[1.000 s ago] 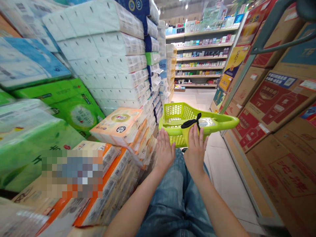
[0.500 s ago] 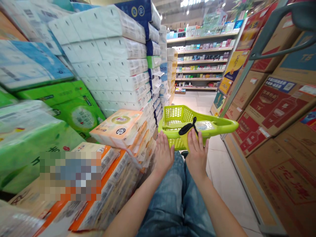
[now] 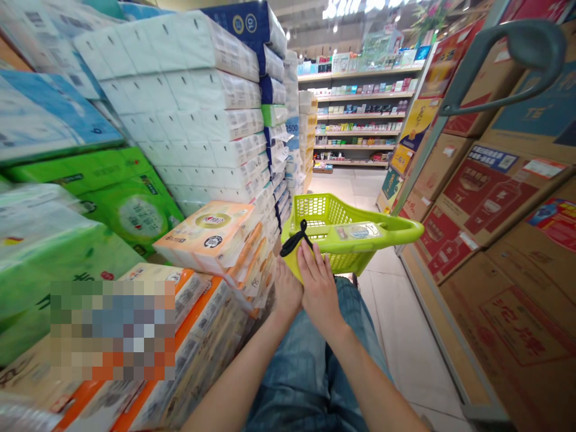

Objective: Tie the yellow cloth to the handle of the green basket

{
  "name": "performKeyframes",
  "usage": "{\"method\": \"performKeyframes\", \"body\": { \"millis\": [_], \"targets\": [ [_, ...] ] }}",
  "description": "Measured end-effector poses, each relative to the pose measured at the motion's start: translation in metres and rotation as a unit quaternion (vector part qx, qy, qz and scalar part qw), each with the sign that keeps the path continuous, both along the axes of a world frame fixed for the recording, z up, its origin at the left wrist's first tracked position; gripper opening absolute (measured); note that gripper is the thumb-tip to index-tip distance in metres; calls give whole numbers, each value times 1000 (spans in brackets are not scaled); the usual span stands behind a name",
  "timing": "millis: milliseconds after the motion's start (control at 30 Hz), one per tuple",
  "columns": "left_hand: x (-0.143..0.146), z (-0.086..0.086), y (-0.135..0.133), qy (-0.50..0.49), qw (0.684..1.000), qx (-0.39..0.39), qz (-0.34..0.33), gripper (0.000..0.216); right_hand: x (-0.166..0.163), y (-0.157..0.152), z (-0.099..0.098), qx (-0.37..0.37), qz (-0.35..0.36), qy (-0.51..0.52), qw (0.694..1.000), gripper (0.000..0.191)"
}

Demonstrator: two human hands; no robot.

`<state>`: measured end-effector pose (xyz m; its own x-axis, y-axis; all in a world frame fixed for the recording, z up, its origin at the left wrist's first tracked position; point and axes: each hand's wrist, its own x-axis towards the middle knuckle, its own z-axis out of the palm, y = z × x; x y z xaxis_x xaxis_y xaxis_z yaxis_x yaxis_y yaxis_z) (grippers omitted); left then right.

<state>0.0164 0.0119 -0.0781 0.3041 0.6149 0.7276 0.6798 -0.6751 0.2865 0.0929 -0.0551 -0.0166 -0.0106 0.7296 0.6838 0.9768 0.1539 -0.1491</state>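
Note:
A lime green plastic shopping basket [image 3: 335, 223] sits just ahead of my knees, with a black strap [image 3: 293, 241] looped at its near left corner. My right hand [image 3: 318, 283] lies flat against that corner, fingers stretched out and together, the tips just under the strap. My left hand [image 3: 283, 289] rests beside it on the left, partly covered by my right hand. Its fingers point up at the basket's underside and nothing shows in them. The basket's long handle [image 3: 391, 231] carries a label and points right. My jeans [image 3: 310, 372] fill the lower middle.
Stacked packs of tissue and toilet paper [image 3: 202, 90] form a wall on the left, with orange packs [image 3: 211, 231] close to my hands. Cardboard cartons [image 3: 495, 192] line the right, with a grey trolley handle [image 3: 504, 54] above them. A tiled aisle [image 3: 396, 300] leads to far shelves [image 3: 360, 114].
Both hands have slid left along the basket's near edge and come together, and the right now overlaps the left. The basket and its strap have swung left.

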Motion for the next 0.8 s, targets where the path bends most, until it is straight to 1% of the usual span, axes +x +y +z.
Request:
{"method": "performKeyframes", "body": {
  "millis": [67,167,233,300,367,500,567,600,700,800],
  "targets": [
    [-1,7,-2,13,1000,16,14,66,21,-6,-3,5,-28,-2,1000,71],
    [0,15,-5,25,998,43,29,72,48,-15,-3,18,-102,28,994,78],
    [3,17,-7,28,998,47,35,73,55,-16,-2,32,-144,60,987,82],
    [5,17,-7,25,998,45,40,73,49,-14,-2,38,-162,76,983,82],
    [6,14,-7,21,998,40,45,74,34,-8,-2,36,-148,63,986,79],
    [5,5,-4,2,999,24,43,65,1,3,-1,15,-54,23,998,73],
    [3,2,-2,-10,999,19,31,62,-5,5,0,0,-21,12,1000,72],
    [2,2,-2,-11,999,18,24,61,-5,4,0,-3,-16,6,1000,71],
    [0,7,-3,-7,999,31,15,64,11,-3,-3,1,-42,-15,999,70],
    [2,14,-6,16,998,46,27,72,37,-12,-4,10,-103,-13,995,74]
  ]
}}
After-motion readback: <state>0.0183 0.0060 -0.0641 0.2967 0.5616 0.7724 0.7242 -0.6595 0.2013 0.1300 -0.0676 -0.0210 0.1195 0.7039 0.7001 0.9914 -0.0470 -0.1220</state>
